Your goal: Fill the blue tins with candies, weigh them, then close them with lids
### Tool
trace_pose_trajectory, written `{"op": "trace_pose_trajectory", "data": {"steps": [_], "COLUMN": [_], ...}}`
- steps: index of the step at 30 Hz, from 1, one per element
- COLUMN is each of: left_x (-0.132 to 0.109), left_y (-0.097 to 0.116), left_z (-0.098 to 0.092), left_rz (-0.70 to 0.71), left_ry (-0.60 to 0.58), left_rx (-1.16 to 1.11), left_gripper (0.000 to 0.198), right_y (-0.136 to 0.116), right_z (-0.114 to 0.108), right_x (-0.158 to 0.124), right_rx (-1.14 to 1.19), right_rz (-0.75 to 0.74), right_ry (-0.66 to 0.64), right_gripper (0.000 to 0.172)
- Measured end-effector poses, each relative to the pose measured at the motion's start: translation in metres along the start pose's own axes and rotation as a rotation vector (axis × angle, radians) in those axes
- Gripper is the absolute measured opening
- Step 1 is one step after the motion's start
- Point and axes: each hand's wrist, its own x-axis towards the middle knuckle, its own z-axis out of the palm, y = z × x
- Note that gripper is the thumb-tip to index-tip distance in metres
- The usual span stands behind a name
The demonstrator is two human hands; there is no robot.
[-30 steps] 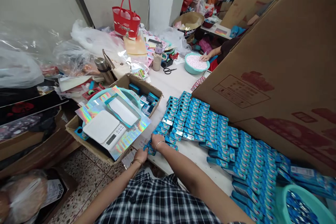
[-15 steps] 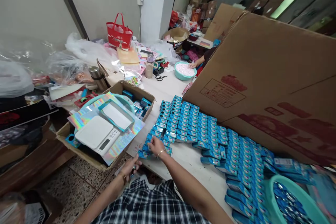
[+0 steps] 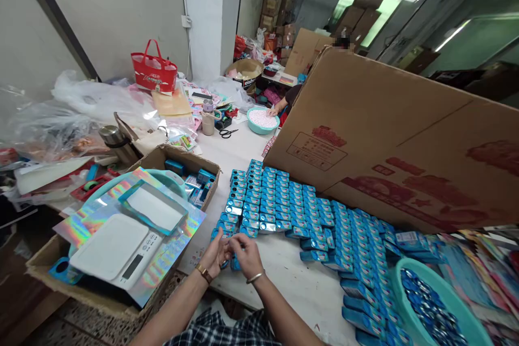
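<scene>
My left hand [image 3: 214,254] and my right hand [image 3: 248,257] meet over the near edge of the table. The left one has a bracelet at the wrist, its thumb up and its fingers curled in. Thumb and fingers of the right hand pinch together against the left fingertips. Whatever lies between them is too small or hidden to make out. Just behind the hands stand small blue boxes [image 3: 267,211] in close rows, some with dark round holes on top. The hands partly cover the nearest boxes.
At left, a cardboard box [image 3: 162,292] bears a white digital scale [image 3: 111,248] on a shiny sheet. A turquoise basin [image 3: 399,281] of shiny blue pieces stands right. A large carton [image 3: 389,135] rises behind the rows. Another person's hand [image 3: 273,112] reaches into a bowl [image 3: 261,130]; scissors [image 3: 227,133] lie nearby.
My view has turned right and tilted up. My left hand has risen from beside the table edge to meet my right hand, which has drawn back from the top of the boxes.
</scene>
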Motion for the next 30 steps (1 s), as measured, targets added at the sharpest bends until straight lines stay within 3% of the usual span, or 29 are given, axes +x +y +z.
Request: {"op": "trace_pose_trajectory", "data": {"steps": [2,4,7,10,13,16,19,23,30], "left_x": [0.003,0.006,0.015,0.027,0.039,0.050,0.060,0.077,0.135], "left_y": [0.012,0.021,0.034,0.045,0.055,0.060,0.064,0.074,0.101], "left_z": [0.001,0.004,0.011,0.018,0.021,0.019,0.016,0.010,-0.001], "left_rz": [-0.018,-0.020,0.020,0.056,0.084,0.161,0.251,0.282,0.330], "left_ry": [-0.023,-0.033,-0.031,-0.018,0.038,0.126,0.224,0.338,0.542], "left_rx": [-0.167,-0.334,-0.529,-0.683,-0.745,-0.595,-0.322,-0.133,0.216], "left_gripper": [0.038,0.027,0.023,0.036,0.049,0.033,0.017,0.031,0.048], "right_y": [0.012,0.026,0.047,0.062,0.071,0.073,0.072,0.073,0.083], "right_z": [-0.021,-0.046,-0.079,-0.091,-0.077,-0.048,-0.023,-0.007,-0.003], "right_x": [0.019,0.040,0.081,0.138,0.205,0.265,0.305,0.329,0.329], "right_rx": [0.187,0.226,0.142,-0.004,-0.211,-0.438,-0.650,-0.882,-1.052], "right_rz": [0.192,0.331,0.388,0.384,0.376,0.344,0.327,0.372,0.327], "right_ry": [0.130,0.161,0.101,0.053,-0.006,-0.098,-0.237,-0.373,-0.396], "right_gripper": [0.037,0.045,0.049,0.043,0.025,0.021,0.019,0.027,0.038]}}
